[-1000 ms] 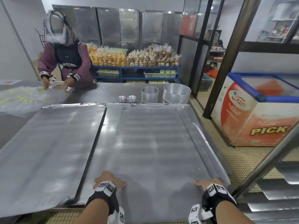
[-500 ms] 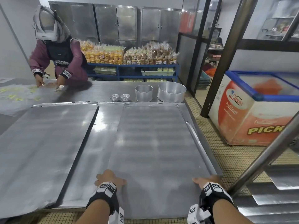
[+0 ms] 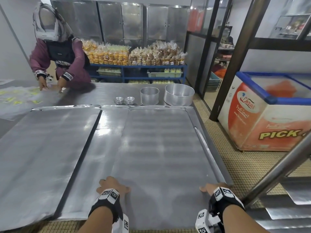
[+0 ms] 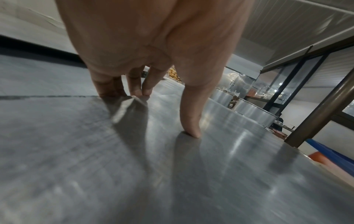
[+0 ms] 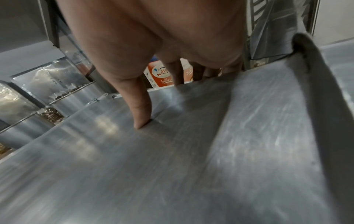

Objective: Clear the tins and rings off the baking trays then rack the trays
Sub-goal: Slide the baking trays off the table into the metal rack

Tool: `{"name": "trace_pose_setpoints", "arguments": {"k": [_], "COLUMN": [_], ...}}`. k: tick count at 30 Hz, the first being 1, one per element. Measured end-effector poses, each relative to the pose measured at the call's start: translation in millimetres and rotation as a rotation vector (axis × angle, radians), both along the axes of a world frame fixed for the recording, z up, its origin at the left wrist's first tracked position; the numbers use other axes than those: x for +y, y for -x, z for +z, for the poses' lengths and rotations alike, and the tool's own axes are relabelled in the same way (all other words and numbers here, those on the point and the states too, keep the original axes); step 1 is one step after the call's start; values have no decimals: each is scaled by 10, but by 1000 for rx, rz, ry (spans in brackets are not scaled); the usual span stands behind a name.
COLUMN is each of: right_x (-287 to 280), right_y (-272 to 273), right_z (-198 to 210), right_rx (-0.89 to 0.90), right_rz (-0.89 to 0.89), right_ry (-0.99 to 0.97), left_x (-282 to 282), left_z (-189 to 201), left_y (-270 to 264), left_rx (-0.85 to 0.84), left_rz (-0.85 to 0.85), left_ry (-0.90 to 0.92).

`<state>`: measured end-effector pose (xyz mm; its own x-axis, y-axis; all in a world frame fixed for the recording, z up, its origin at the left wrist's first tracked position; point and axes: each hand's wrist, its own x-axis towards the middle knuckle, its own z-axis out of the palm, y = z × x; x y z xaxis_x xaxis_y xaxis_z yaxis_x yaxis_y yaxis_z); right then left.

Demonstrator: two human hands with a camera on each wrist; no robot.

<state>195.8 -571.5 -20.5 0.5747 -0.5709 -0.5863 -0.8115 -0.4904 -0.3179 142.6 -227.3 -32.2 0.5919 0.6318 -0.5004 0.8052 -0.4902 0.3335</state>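
Drawn nearer than a moment ago, the right-hand baking tray (image 3: pixel 156 148) now overhangs the near edge of the steel table (image 3: pixel 109 118), its far rim pulled back from the tins. It is pressed by the left hand (image 3: pixel 112 185), whose fingers (image 4: pixel 138 89) and thumb are spread wide with tips on the metal, and by the right hand (image 3: pixel 212 186) at the near right corner, thumb on top and fingers reaching over the side rim; whether they curl under cannot be told. A second tray (image 3: pixel 43 152) is seen alongside, bare. Two small fluted tins (image 3: pixel 124 100), a ring (image 3: pixel 149 95) and a larger cake tin (image 3: pixel 179 94) are stood on the table beyond. Another person (image 3: pixel 58 56) is bent over plastic sheeting opposite.
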Motion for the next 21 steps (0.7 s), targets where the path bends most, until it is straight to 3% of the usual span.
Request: {"name": "trace_pose_setpoints", "arguments": {"k": [8,12,15,17,21], "right_x": [-117,-156,-123,-77,-78], "right_y": [-16,-145,-131,-71,22], "right_z": [69,17,206,413,456], "right_rx": [44,111,163,155,124], "right_rz": [134,367,594,651,704], "right_ry": [-58,19,62,61,117], "left_x": [-53,28,182,299,382], "left_z": [22,11,51,37,121], "left_y": [-5,-28,-20,-13,2], "left_rx": [42,42,-3,-30,-23], "left_rz": [-12,-8,16,10,-39], "left_ry": [-4,77,184,255,279]}}
